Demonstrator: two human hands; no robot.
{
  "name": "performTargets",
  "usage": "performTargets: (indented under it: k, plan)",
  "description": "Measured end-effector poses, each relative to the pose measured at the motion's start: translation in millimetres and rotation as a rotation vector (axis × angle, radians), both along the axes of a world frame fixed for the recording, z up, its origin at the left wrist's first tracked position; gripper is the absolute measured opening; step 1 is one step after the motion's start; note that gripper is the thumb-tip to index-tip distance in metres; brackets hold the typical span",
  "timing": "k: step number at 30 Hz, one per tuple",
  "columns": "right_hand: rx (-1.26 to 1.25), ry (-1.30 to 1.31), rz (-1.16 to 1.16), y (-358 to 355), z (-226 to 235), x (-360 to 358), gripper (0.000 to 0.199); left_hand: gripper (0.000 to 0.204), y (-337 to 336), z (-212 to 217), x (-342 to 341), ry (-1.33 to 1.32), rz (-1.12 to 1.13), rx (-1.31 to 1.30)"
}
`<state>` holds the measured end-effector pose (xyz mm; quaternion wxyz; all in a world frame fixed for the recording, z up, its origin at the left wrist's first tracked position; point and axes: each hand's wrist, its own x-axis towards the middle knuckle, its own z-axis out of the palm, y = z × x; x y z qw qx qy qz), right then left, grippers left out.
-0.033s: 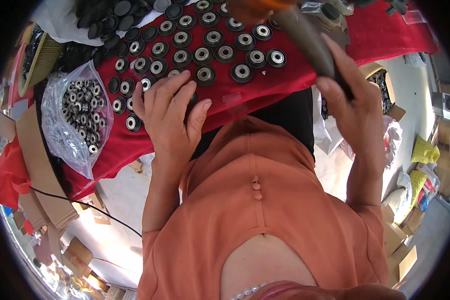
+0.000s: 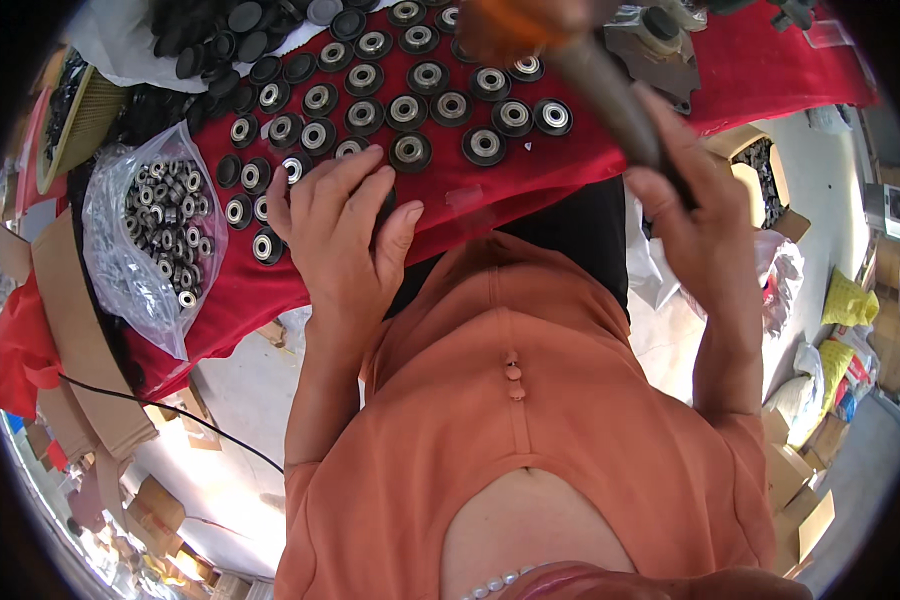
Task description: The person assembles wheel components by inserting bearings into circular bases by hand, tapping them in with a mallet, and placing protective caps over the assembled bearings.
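Observation:
My left hand (image 2: 340,235) lies flat on the red cloth (image 2: 530,185), fingers spread over the near row of black wheels and partly covering one. Rows of these round black wheels with metal bearing centres (image 2: 410,150) fill the cloth beyond my fingers. My right hand (image 2: 705,225) is raised at the right, closed around the grey handle of a tool (image 2: 610,95). The tool's orange head (image 2: 515,25) is blurred and hangs above the far rows of wheels.
A clear plastic bag of small metal bearings (image 2: 155,240) lies at the left of the cloth. A pile of black rubber rings (image 2: 240,40) sits at the far left. Cardboard boxes (image 2: 70,330) and a black cable (image 2: 170,410) are below left; boxes and a yellow bag (image 2: 850,300) stand at the right.

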<state>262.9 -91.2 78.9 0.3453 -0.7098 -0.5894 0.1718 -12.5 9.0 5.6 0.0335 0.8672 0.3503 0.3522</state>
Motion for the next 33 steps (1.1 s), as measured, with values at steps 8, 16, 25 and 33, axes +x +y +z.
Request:
performTargets:
  k: [8, 16, 25, 33]
  plan:
    - [-0.052, -0.041, 0.013, -2.5, 5.4, 5.9, 0.051, 0.026, -0.7, -8.7, 4.1, -0.055, -0.030, 0.039]
    - [-0.045, -0.146, 0.045, -40.2, -16.8, -2.2, 0.057, 0.026, -1.4, -8.1, 3.7, -0.038, -0.043, 0.065]
    - [-0.038, 0.083, -0.165, -56.1, 19.0, 2.9, 0.055, 0.025, -0.9, -10.2, 0.5, -0.043, -0.032, 0.082]
    - [-0.076, 0.042, -0.143, -50.2, 3.2, -2.3, 0.052, 0.027, -0.2, -8.5, 1.7, -0.050, -0.057, 0.080]
